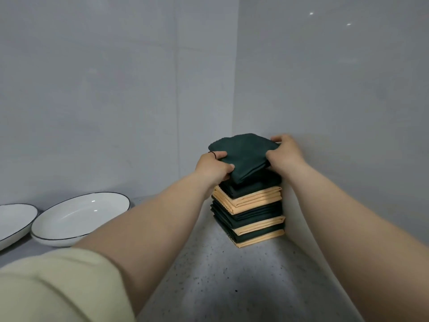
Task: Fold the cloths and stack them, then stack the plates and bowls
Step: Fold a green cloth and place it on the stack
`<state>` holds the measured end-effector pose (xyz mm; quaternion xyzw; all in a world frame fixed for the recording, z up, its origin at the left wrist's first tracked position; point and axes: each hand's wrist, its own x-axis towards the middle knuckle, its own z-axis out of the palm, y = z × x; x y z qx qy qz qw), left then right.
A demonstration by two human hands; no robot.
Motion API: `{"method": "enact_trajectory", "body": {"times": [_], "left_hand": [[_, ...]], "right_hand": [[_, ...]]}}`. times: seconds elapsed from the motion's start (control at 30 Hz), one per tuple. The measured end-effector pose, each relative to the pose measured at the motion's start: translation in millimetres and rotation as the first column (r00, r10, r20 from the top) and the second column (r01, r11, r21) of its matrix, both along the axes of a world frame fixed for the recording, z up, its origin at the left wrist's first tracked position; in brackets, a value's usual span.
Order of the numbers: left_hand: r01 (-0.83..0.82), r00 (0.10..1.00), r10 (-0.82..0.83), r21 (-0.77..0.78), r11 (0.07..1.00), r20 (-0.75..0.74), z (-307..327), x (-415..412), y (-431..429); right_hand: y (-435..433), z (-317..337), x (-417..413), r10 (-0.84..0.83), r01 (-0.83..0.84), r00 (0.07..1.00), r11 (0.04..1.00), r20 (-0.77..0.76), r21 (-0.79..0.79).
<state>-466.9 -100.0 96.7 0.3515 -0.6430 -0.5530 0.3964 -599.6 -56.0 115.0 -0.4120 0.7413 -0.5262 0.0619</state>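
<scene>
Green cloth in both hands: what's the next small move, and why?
Probably lower the green cloth squarely onto the stack and let go. The left hand and right hand grip its sides. It sits tilted on or just above the folded green and orange cloths in the corner, near edge overhanging. The plates at left lie side by side, unstacked.
</scene>
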Motion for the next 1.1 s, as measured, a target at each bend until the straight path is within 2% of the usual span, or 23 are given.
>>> {"method": "enact_trajectory", "body": {"times": [0.13,0.4,0.47,0.57,0.63,0.7,0.77,0.83,0.9,1.1], "left_hand": [[0.018,0.991,-0.008,-0.075,0.997,0.136,-10,-9,-12],[0.012,0.971,0.016,-0.115,0.993,0.238,-29,-12,-30],[0.011,0.964,0.022,-0.123,0.992,0.264,-32,-14,-34],[-0.001,0.953,0.039,-0.126,0.992,0.3,-37,-15,-39],[-0.016,0.948,0.056,-0.129,0.992,0.313,-39,-14,-40],[-0.041,0.939,0.086,-0.142,0.989,0.332,-41,-13,-41],[-0.047,0.944,0.088,-0.134,0.99,0.317,-41,-12,-40],[0.0,0.952,0.034,-0.11,0.994,0.304,-44,-11,-41],[0.037,0.954,-0.005,-0.1,0.994,0.3,-47,-12,-39],[0.024,0.959,0.02,-0.149,0.988,0.284,-54,-10,-29]], "right_hand": [[-10,-8,-6,-0.038,0.088,0.959,0.981,-0.279,0.172],[-20,-31,-12,0.016,0.146,0.869,0.947,-0.495,0.287],[-20,-34,-11,0.043,0.179,0.803,0.934,-0.595,0.309],[-22,-33,-9,0.092,0.206,0.64,0.936,-0.763,0.286],[-26,-30,-6,0.173,0.099,0.65,0.946,-0.74,0.309],[-33,-28,-5,0.285,-0.043,0.736,0.925,-0.614,0.377],[-38,-30,-6,0.367,-0.101,0.794,0.865,-0.484,0.491],[-40,-34,-6,0.401,-0.071,0.813,0.788,-0.423,0.611],[-38,-38,-6,0.403,-0.024,0.809,0.75,-0.429,0.661],[-30,-42,-2,0.393,0.014,0.79,0.756,-0.47,0.655]]}}
